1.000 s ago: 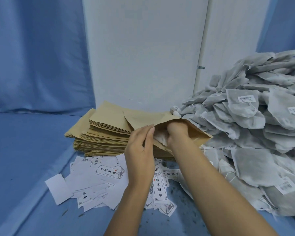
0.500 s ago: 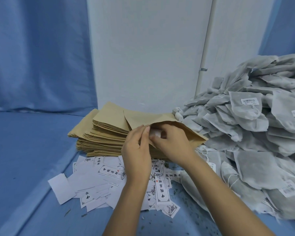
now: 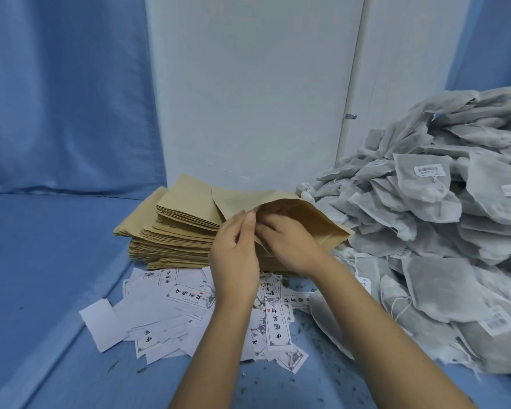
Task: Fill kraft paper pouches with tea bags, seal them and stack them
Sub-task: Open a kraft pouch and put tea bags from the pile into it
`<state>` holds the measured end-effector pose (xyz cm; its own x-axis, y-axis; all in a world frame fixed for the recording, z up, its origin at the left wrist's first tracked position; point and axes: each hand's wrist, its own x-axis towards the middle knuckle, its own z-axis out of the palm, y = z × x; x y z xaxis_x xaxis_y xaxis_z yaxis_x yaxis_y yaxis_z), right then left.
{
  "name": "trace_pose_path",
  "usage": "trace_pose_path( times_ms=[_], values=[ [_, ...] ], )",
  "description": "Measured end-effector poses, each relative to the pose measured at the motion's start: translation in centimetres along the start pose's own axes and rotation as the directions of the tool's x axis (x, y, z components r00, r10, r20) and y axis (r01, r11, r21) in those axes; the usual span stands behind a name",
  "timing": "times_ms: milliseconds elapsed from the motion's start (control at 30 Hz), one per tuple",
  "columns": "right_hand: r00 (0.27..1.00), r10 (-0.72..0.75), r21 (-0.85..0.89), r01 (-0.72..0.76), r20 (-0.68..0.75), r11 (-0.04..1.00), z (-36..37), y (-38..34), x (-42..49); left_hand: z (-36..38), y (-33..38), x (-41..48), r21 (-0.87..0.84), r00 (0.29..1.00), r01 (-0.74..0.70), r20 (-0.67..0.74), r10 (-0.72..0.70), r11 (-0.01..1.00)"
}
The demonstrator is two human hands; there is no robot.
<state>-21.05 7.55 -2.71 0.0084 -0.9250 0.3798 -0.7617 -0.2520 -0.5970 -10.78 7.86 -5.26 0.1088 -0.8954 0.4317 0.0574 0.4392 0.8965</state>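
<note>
Where the two hands meet, a matte tan kraft pouch (image 3: 316, 222) gapes, its mouth bowed into a soft arch. The left hand (image 3: 233, 258) pinches the near lip between thumb and fingertips; the right hand (image 3: 289, 246), just beside it, curls its fingers over the same lip. The pouch's body runs off to the right of both hands, over a stack of flat pouches (image 3: 177, 228) with crisp edges. Its contents cannot be told. Rightward rises a heap of tea bags (image 3: 443, 225), grey, fibrous and pillow-shaped; printed white labels (image 3: 186, 296) litter the blue cloth (image 3: 56, 261).
</note>
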Motion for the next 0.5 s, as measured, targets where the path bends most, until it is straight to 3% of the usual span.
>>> trace_pose_path(
  times_ms=[100, 200, 333, 500],
  values=[
    [0.949, -0.090, -0.076, 0.071, -0.302, 0.995, -0.7, 1.1, -2.8, -0.1, -0.1, 0.3, -0.071, 0.993, 0.115, 0.050, -0.111, 0.991],
    [0.858, 0.048, 0.027, -0.039, -0.511, 0.999, -1.3, 2.8, -4.8, -0.1, -0.1, 0.2, -0.011, 0.995, 0.088, 0.051, -0.087, 0.996],
    [0.825, 0.157, -0.085, -0.240, -0.542, 0.967, -1.6, 5.2, -5.8, 0.3, 0.0, -0.4, 0.042, 0.996, -0.004, 0.091, 0.000, 0.999],
    [0.826, 0.168, -0.161, -0.296, -0.538, 0.942, -1.4, 6.0, -6.5, 0.4, -0.2, -0.7, 0.074, 0.996, -0.069, 0.056, 0.065, 0.995]
  ],
)
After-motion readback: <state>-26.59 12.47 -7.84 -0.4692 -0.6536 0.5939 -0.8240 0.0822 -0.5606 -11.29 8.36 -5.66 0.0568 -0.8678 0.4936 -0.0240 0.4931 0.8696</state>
